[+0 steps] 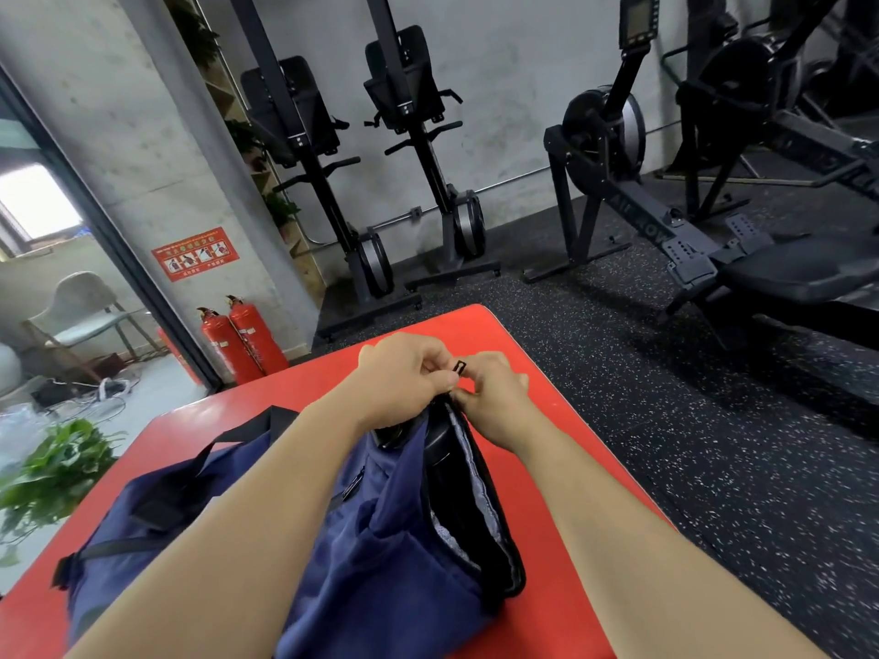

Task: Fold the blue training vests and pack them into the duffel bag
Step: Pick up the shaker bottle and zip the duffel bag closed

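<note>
Grey concrete walls and a black speckled rubber floor mark out a gym, with upright rowing machines at 12 o'clock and another rower at 2 o'clock. Filling the lower view is a red padded surface, and on it, from the centre down to 6 o'clock, lies a navy duffel bag with its zip open, showing grey lining. No blue vest can be told apart from the bag's own navy cloth, so whether any is packed cannot be seen. At the centre, the left hand and right hand meet at the far end of the zip, fingers curled in narrow pinches on the bag's edge. A black zip pull stands up between them; which fingers hold it cannot be told. The loose lining lies close to the zip teeth and could snag in the slider. A hard tug could slip the pinch or drag the soft bag across the smooth pad. A red wall sign at 10 o'clock carries pictograms and characters too small to read. Two red fire extinguishers at 9 o'clock have unreadable labels. Faint letters on the rower's rail may read "AIR ROW".
</note>
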